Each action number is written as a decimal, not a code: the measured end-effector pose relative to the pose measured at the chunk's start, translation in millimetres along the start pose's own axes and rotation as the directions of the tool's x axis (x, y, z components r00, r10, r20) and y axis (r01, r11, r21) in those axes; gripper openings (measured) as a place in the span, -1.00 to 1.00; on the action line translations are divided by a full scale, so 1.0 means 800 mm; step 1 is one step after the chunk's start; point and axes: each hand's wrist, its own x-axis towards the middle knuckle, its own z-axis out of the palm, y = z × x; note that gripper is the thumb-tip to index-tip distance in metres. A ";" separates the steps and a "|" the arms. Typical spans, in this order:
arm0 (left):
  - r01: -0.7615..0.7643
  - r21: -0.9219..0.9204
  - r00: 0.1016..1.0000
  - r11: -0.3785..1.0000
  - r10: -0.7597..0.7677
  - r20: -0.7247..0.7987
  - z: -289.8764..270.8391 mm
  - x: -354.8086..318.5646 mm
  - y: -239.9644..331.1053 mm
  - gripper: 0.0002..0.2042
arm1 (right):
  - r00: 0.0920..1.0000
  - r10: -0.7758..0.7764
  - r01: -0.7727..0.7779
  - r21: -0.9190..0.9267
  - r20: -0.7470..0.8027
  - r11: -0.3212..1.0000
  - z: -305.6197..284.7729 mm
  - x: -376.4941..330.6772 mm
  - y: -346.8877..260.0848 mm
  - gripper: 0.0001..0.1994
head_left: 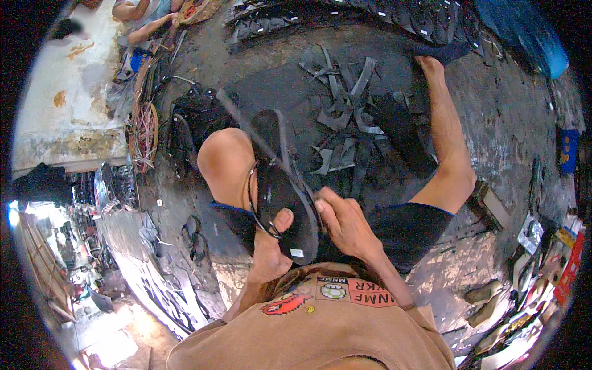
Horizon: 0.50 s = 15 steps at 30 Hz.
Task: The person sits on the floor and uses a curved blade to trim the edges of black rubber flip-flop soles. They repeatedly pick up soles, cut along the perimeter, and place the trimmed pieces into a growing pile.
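Note:
Over my lap, my left hand [270, 251] grips a black sandal [288, 200] near its heel, the thumb lying across the footbed beside a thin strap. A small white label sits at the heel end. Along the sandal's right edge, my right hand [348, 223] is closed, fingertips right beside the sole; what they pinch is hidden. A long thin dark strip [246, 126] hangs off the sole's edge and sticks out past the toe, toward the upper left. My bent left knee is just left of the sandal.
Dark cut scraps [342, 114] lie on the floor between my legs. Rows of black sandals [351, 15] stand at the far side. A loose strap piece [195, 237] lies to the left, a wooden block [490, 206] by my right knee. Another person's arm [151, 29] shows at the top left.

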 end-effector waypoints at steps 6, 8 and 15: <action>-0.338 -0.066 0.939 0.939 0.332 -0.084 0.018 0.038 0.055 -0.50 | 0.790 0.192 0.139 0.475 -0.583 0.869 -0.082 0.019 0.046 -0.71; -0.460 -0.320 0.880 0.828 0.473 -0.040 0.031 0.090 0.103 -0.45 | 0.556 0.128 0.118 0.231 -0.821 0.966 -0.154 -0.019 0.077 -0.53; -0.365 -0.499 0.903 0.786 0.429 0.014 0.010 0.239 0.084 -0.55 | 0.158 0.360 0.335 0.392 -0.920 0.856 -0.249 -0.202 0.109 -0.49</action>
